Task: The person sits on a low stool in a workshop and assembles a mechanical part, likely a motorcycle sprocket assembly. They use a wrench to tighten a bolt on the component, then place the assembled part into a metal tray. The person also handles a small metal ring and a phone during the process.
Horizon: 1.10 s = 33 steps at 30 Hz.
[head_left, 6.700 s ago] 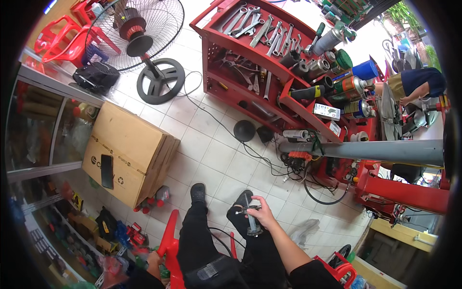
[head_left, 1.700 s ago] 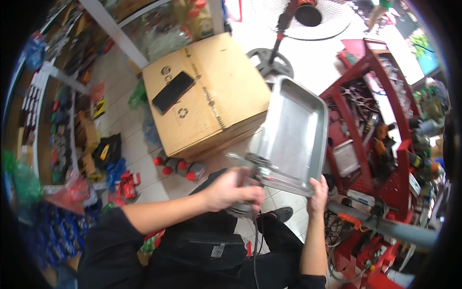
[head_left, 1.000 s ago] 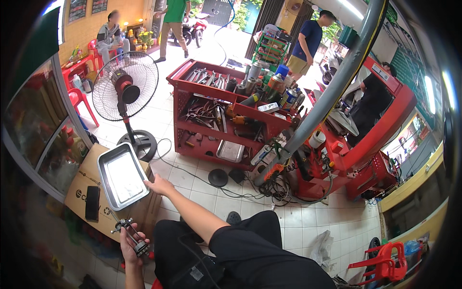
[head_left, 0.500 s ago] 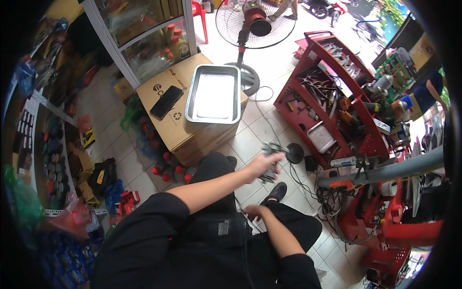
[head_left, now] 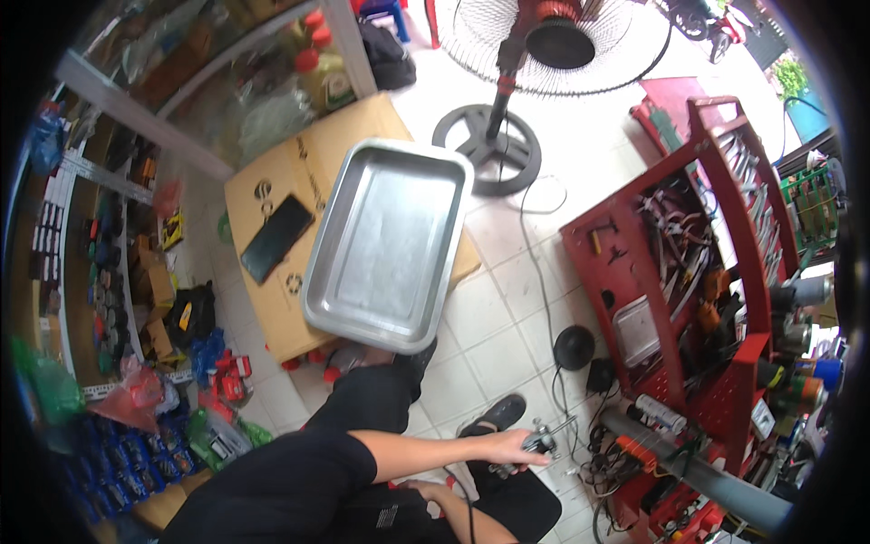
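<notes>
The left hand (head_left: 509, 448) is closed around a metal clamp-like tool (head_left: 541, 442), its rod slanting forward and right. The right hand (head_left: 426, 495) sits apart by the lap, grip unclear. Ahead-left, a metal tray (head_left: 385, 245) overhangs the near edge of a cardboard box (head_left: 268, 319).
</notes>
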Available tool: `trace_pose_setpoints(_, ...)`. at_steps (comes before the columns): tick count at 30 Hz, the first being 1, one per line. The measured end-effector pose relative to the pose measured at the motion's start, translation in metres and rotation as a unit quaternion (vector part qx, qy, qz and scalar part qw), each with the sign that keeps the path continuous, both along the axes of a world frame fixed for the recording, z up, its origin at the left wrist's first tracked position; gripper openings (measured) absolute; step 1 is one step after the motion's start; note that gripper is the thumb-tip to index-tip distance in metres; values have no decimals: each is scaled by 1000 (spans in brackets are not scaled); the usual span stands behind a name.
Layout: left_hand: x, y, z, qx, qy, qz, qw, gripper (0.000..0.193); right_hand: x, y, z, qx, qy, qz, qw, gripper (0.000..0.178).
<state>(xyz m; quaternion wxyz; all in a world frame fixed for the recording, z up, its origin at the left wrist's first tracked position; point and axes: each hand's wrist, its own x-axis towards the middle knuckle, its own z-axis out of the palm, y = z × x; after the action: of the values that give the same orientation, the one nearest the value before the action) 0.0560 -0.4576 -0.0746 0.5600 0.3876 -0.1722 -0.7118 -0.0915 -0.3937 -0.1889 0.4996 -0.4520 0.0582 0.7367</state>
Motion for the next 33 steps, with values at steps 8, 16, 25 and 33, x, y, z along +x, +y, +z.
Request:
trace_pose_setpoints(8,75,30,0,19,-85,5,996,41,107,-14,-6,-220,-201,-149,943,45)
trace_pose_setpoints(16,48,66,1,-57,64,147,985,55,85,-6,14,-377,-427,-150,808,41)
trace_pose_setpoints(25,68,162,133,-130,-39,333,933,76,115,-67,230,-339,-541,-528,560,23)
trace_pose_setpoints(33,77,227,119,-111,-162,429,882,66,161,31,302,-207,-647,-503,535,25)
